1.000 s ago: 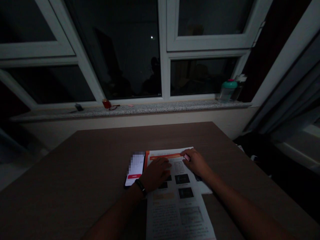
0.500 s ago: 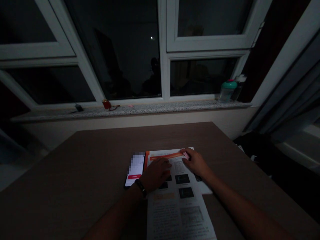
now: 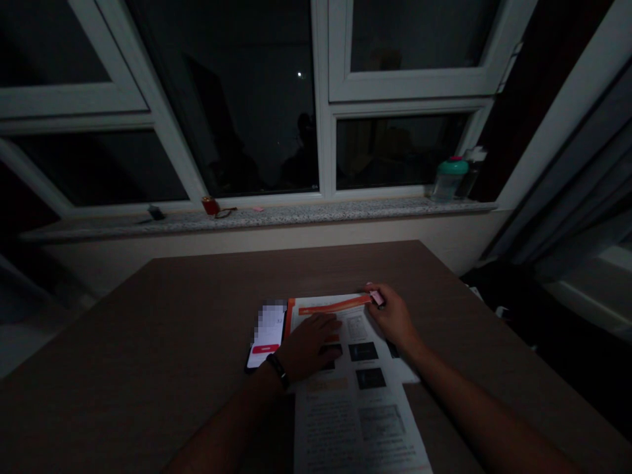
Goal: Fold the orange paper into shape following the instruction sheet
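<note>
Presently, the printed paper [image 3: 353, 411] is touched by the spread left hand [image 3: 310, 347]; a pink object [image 3: 377, 298] is pinched by the right hand [image 3: 397, 321].

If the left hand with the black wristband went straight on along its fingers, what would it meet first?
Probably the bare right hand, which grips a small pink object, across the white printed page; depth is unclear.

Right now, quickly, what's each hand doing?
Left hand: open, resting on the printed sheet.
Right hand: closed on a small pink object.
</note>
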The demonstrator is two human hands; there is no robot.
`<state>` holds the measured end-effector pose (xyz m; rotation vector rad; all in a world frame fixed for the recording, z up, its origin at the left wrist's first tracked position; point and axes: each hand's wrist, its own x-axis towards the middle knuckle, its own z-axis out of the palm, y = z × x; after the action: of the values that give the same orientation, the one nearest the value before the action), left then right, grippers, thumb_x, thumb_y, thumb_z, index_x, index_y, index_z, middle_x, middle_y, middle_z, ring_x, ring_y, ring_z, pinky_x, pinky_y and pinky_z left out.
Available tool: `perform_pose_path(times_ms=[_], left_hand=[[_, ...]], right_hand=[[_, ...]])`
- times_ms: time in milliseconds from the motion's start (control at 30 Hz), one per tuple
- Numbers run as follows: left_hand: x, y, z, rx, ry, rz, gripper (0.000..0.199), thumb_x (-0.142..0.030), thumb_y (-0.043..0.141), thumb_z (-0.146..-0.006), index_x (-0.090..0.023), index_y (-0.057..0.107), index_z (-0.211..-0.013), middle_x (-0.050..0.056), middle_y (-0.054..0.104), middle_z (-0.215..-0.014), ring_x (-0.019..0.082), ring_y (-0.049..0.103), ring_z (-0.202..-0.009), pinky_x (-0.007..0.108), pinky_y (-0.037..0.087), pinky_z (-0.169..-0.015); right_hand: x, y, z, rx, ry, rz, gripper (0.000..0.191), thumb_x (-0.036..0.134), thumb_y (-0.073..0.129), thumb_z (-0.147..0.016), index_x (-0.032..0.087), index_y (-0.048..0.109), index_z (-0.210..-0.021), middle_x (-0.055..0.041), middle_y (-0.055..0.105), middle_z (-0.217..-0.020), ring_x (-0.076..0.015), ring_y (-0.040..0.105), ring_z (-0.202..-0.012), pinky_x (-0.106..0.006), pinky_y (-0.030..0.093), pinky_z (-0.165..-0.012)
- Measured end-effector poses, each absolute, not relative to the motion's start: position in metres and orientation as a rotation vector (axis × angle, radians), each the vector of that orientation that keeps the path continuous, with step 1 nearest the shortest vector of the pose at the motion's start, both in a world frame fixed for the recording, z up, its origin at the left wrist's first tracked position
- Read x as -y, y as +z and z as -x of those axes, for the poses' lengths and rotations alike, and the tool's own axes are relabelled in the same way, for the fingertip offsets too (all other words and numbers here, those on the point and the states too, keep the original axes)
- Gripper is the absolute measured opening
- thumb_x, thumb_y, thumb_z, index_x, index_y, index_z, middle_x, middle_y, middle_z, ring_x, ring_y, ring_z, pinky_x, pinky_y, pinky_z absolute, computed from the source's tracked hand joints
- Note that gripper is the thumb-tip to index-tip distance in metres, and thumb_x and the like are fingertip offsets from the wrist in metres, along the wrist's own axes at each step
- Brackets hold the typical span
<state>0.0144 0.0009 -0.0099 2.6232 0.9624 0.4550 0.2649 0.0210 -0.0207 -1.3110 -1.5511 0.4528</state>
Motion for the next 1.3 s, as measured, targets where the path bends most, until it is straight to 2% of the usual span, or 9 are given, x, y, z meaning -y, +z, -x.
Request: perform_pose_path(times_ms=[133,233,433,567,667,867,1033,1200,1300], left_hand=[[0.002,-0.006,-0.015,-0.887,0.414,-2.626,0.059,-0.036,0.070,-0.084,-0.021,0.046,-0.136,0.010,0.042,-0.149,0.027,0.038,-0.137,0.046,0.034,-0.112],[0.004,-0.005,-0.016,-0.850,0.386,-2.667,0.058,-0.039,0.073,-0.080,-0.021,0.052,-0.131,0.011,0.041,-0.149,0.029,0.037,-0.137,0.047,0.033,-0.112],[0.005,-0.005,-0.015,-0.866,0.275,-2.717,0.064,-0.049,0.069,-0.084,-0.024,0.046,-0.139,0.012,0.036,-0.153,0.033,0.032,-0.140,0.054,0.026,-0.114],[0.007,-0.002,-0.017,-0.895,0.275,-2.701,0.063,-0.045,0.063,-0.089,-0.023,0.041,-0.144,0.012,0.033,-0.155,0.030,0.030,-0.142,0.051,0.026,-0.115],[0.007,-0.001,-0.018,-0.914,0.290,-2.696,0.059,-0.043,0.064,-0.089,-0.021,0.046,-0.140,0.012,0.033,-0.155,0.029,0.029,-0.143,0.049,0.028,-0.115],[0.005,-0.010,-0.017,-0.999,0.344,-2.728,0.055,-0.045,0.060,-0.092,-0.025,0.046,-0.140,0.012,0.032,-0.155,0.032,0.032,-0.141,0.052,0.032,-0.112],[0.006,-0.018,-0.021,-1.108,0.376,-2.750,0.052,-0.042,0.059,-0.093,-0.027,0.044,-0.141,0.012,0.040,-0.150,0.033,0.036,-0.138,0.055,0.033,-0.110],[0.007,-0.020,-0.022,-1.092,0.354,-2.741,0.060,-0.043,0.054,-0.096,-0.025,0.032,-0.148,0.013,0.033,-0.155,0.031,0.028,-0.143,0.055,0.029,-0.113],[0.007,-0.020,-0.022,-1.115,0.356,-2.736,0.061,-0.042,0.056,-0.095,-0.025,0.032,-0.148,0.013,0.030,-0.156,0.031,0.027,-0.143,0.055,0.028,-0.113]], right_hand=[[-0.020,-0.020,-0.264,1.487,0.496,1.309,0.024,0.020,0.055,-0.075,0.018,0.062,-0.098,-0.0083,0.069,-0.099,-0.0222,0.065,-0.089,-0.035,0.050,-0.081],[-0.019,-0.020,-0.264,1.503,0.441,1.319,0.019,0.022,0.056,-0.077,0.018,0.061,-0.095,-0.0074,0.068,-0.095,-0.0208,0.064,-0.081,-0.032,0.050,-0.075],[-0.014,-0.015,-0.259,1.601,0.359,1.295,0.012,0.021,0.054,-0.082,0.020,0.063,-0.090,-0.0068,0.069,-0.095,-0.0207,0.064,-0.086,-0.031,0.048,-0.078],[-0.010,-0.010,-0.255,1.694,0.337,1.258,0.009,0.018,0.054,-0.083,0.021,0.063,-0.084,-0.0054,0.069,-0.089,-0.0204,0.063,-0.085,-0.030,0.047,-0.077],[-0.007,-0.008,-0.251,1.760,0.316,1.220,0.010,0.016,0.053,-0.083,0.021,0.062,-0.082,-0.0045,0.067,-0.084,-0.0202,0.062,-0.083,-0.030,0.046,-0.076],[-0.003,-0.011,-0.244,1.835,0.398,1.156,0.014,0.013,0.052,-0.083,0.023,0.061,-0.087,-0.0027,0.066,-0.087,-0.0185,0.063,-0.084,-0.028,0.048,-0.076],[-0.003,-0.017,-0.241,1.854,0.418,1.167,0.016,0.012,0.053,-0.083,0.023,0.061,-0.091,-0.0017,0.066,-0.088,-0.0180,0.064,-0.085,-0.027,0.048,-0.076],[-0.002,-0.018,-0.241,1.861,0.390,1.174,0.019,0.009,0.052,-0.083,0.024,0.060,-0.093,-0.0025,0.066,-0.092,-0.0184,0.064,-0.087,-0.028,0.048,-0.078],[-0.002,-0.019,-0.242,1.876,0.384,1.174,0.021,0.008,0.052,-0.082,0.024,0.060,-0.093,-0.0026,0.066,-0.093,-0.0189,0.063,-0.089,-0.028,0.048,-0.080]])
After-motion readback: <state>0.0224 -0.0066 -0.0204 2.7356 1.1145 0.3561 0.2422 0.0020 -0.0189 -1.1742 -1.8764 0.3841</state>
